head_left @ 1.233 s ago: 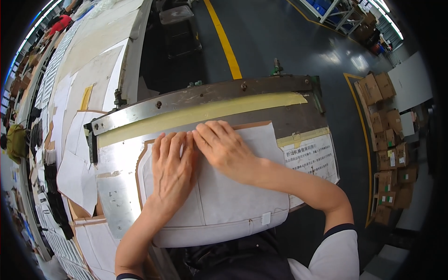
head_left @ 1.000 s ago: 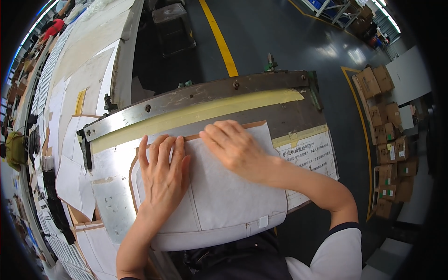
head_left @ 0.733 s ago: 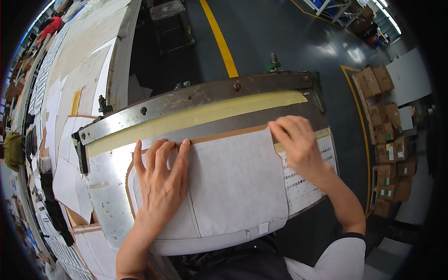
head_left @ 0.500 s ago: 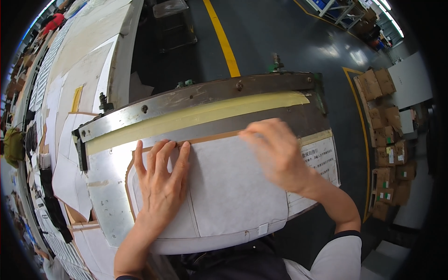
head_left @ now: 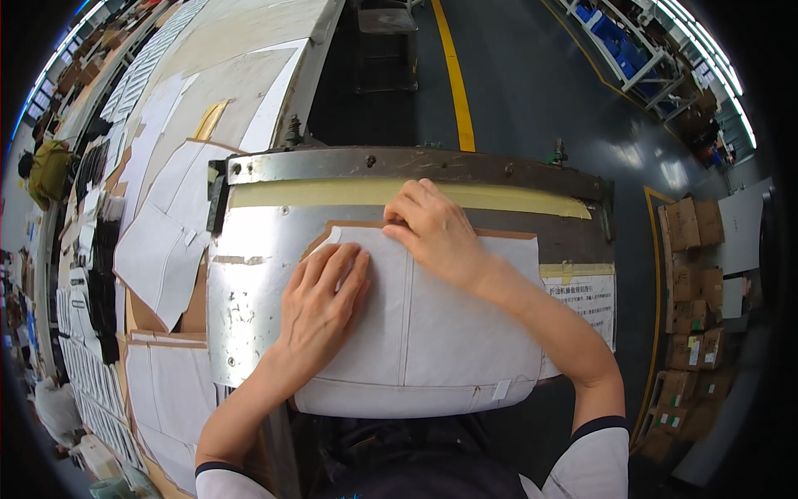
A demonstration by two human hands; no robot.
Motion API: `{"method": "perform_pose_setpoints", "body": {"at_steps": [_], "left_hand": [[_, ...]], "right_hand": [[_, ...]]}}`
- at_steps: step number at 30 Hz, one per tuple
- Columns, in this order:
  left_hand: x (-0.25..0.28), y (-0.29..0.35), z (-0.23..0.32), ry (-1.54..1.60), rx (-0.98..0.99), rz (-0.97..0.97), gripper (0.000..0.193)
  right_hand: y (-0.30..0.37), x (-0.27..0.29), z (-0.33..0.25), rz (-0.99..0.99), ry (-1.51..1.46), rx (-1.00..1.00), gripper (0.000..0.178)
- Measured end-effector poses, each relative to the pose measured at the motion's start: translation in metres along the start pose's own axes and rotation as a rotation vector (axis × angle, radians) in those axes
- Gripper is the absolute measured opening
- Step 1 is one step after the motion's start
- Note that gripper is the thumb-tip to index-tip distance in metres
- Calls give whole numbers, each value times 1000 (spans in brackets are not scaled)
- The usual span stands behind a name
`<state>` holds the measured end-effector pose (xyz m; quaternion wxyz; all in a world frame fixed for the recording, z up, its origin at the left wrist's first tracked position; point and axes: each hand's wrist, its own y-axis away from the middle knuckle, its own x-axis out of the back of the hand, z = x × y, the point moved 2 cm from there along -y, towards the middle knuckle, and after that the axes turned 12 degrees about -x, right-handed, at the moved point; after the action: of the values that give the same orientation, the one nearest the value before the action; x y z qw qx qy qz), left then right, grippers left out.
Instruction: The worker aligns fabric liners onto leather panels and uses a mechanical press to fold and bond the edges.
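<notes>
A white sheet-like panel with seam lines and a brown far edge (head_left: 465, 333) lies on the metal plate (head_left: 249, 312) of a bench machine. My left hand (head_left: 324, 295) rests on the panel's left part, palm down, fingers slightly bent and holding nothing. At the far edge, my right hand (head_left: 432, 233) is closed, thumb and curled fingers pinching the brown border; the fingertips are partly hidden. Beyond it runs a strip of yellow tape (head_left: 316, 195) under the machine's metal bar (head_left: 332, 164). The panel's near edge curves down over the plate's front.
Similar white panels (head_left: 162, 266) lie on the long worktable to the left, with a stack of black pieces (head_left: 100, 308) beyond them. A paper sheet with print (head_left: 582, 303) is taped at the plate's right. Cardboard boxes (head_left: 686, 283) stand at the right, past a yellow floor line.
My right hand has moved left along the panel's far edge and now pinches there. My left hand has drawn back slightly from that edge, its fingers closer together. The view has shifted.
</notes>
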<state>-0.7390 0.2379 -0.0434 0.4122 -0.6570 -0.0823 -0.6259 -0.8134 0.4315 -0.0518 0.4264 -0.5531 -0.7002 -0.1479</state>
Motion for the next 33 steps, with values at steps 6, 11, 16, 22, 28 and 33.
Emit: {"method": "perform_pose_setpoints", "body": {"at_steps": [6,11,16,22,28,33], "left_hand": [[-5,2,-5,32,4,-15,45],[-4,5,-7,38,-32,47,44],[-4,5,-10,63,-56,60,43],[-5,10,-14,70,-66,67,43],[-4,12,-19,75,-104,72,44],[-4,12,-20,90,-112,63,44]], "right_hand": [[2,-13,-5,114,367,325,17],[3,-15,-16,173,562,512,24],[-5,-18,-11,203,332,253,18],[-8,-21,-16,206,236,204,16],[-27,-36,-17,119,402,482,11],[-29,-42,-18,118,79,72,13]]}}
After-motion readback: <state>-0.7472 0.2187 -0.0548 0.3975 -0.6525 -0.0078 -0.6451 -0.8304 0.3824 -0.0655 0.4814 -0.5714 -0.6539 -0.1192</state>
